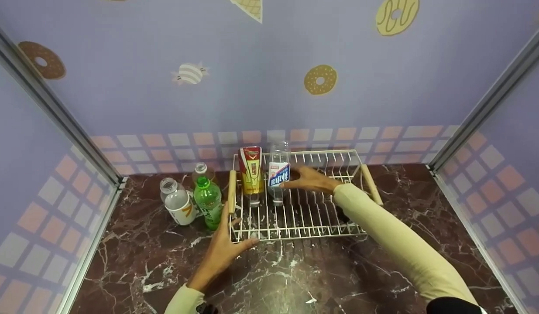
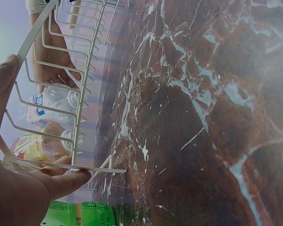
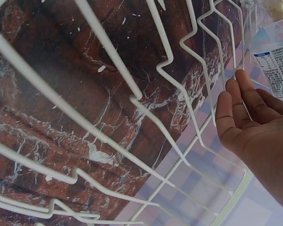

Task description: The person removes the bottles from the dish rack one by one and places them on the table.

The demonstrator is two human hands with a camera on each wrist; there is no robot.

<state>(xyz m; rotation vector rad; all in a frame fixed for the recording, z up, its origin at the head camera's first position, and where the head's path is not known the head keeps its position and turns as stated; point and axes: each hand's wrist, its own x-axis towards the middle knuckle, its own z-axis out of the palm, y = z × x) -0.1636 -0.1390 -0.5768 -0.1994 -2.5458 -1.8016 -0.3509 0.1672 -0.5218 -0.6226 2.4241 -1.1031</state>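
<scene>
A white wire dish rack (image 1: 313,231) with wooden handles stands on the marble counter. My left hand (image 1: 225,244) holds its front left corner, thumb along the front rail and fingers at the end, as the left wrist view shows. Inside the rack, a clear plastic bottle (image 1: 279,174) with a blue and white label leans neck down. My right hand (image 1: 313,179) grips this bottle from the right, thumb at the label's edge; the far side of the hold is hidden. To its left, a bottle with a red and yellow label (image 1: 252,170) also stands neck down.
Left of the rack stand a green bottle (image 1: 208,203), a clear bottle with a white label (image 1: 177,203) and another clear bottle (image 1: 200,169) partly hidden behind. Patterned wall panels (image 1: 252,109) enclose the counter (image 1: 286,279) at the back and both sides.
</scene>
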